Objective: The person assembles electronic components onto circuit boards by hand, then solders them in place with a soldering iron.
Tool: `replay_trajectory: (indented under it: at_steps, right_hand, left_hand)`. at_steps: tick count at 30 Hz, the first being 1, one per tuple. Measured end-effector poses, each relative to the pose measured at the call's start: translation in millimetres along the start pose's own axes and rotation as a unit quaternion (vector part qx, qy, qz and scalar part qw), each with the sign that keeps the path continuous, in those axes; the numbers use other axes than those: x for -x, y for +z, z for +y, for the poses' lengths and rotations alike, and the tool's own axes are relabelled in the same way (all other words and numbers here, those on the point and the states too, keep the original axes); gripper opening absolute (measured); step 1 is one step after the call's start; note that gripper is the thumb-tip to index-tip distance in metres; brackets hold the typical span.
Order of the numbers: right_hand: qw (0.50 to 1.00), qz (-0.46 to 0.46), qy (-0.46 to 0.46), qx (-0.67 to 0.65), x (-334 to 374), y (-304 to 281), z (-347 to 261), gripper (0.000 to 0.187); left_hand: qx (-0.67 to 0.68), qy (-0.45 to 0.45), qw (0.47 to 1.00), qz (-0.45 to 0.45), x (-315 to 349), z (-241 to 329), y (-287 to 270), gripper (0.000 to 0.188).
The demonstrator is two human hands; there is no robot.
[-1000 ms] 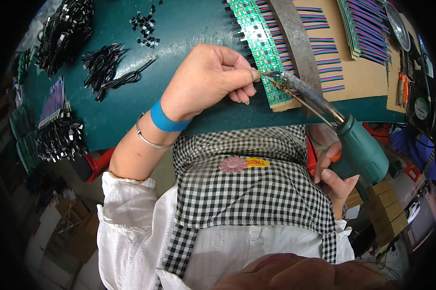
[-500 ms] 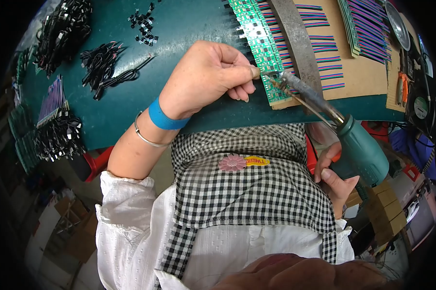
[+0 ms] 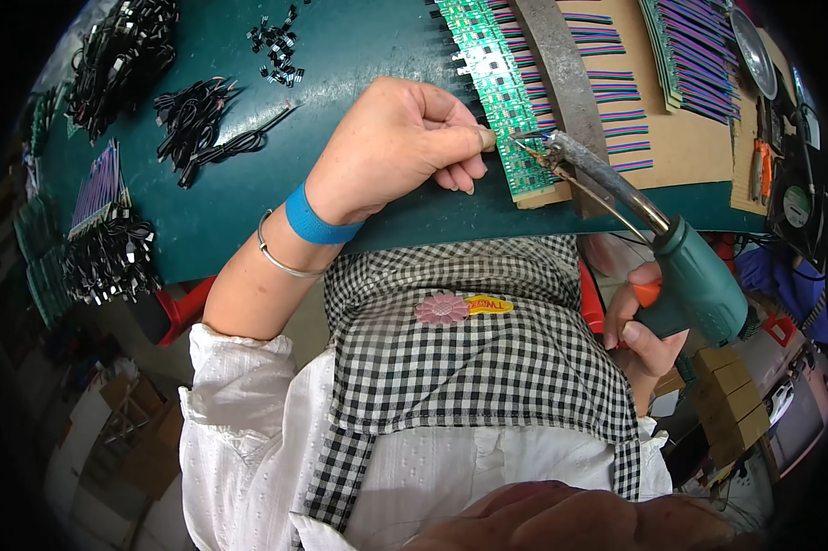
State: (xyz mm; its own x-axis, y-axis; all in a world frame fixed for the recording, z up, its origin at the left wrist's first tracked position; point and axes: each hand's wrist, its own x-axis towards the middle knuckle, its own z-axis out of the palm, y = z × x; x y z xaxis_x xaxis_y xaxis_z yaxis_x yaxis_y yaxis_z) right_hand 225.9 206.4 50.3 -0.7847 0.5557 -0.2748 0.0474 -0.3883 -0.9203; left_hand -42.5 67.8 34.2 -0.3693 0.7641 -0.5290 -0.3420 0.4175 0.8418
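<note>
My left hand (image 3: 391, 147) is closed in a pinch at the left edge of a row of green circuit boards (image 3: 504, 106), near its front end. What sits between thumb and forefinger is too small to make out. My right hand (image 3: 648, 342) grips the handle of a green soldering gun (image 3: 705, 286) with an orange trigger. Its metal barrel points up and left, with the tip over the boards, just right of my left fingertips. A thin guide tube runs under the barrel. Across the wires of the boards lies a grey metal bar (image 3: 565, 87).
Striped wires (image 3: 623, 119) stick out over a cardboard sheet (image 3: 685, 161). More wired boards (image 3: 660, 55) lie at the far right, near orange-handled pliers (image 3: 761, 170). On the left are small black connectors (image 3: 274, 41), black cables (image 3: 194, 119), a larger cable pile (image 3: 125, 64) and another bundle (image 3: 111, 262).
The soldering gun has shifted slightly right, and its tip has drawn back from my left fingertips. My right hand moved with it. My left hand has barely moved.
</note>
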Motion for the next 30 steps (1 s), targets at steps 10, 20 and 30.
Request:
replay_trajectory:
  at_steps: [10,20,30]
  right_hand:
    - [0.995,-0.047,-0.058,-0.064,-12.0,-8.1,2.0,0.050]
    - [0.951,-0.043,-0.250,-0.174,-54.0,-65.7,-34.7,0.061]
    - [0.925,0.251,-0.285,0.013,-147.2,-108.4,-64.0,0.035]
  left_hand:
    - [0.000,-0.004,1.000,0.005,1.2,1.1,-2.2,0.015]
    - [0.022,-0.008,1.000,0.000,5.0,5.1,-2.4,0.017]
    - [-0.002,-0.001,1.000,0.018,13.6,5.4,-1.5,0.018]
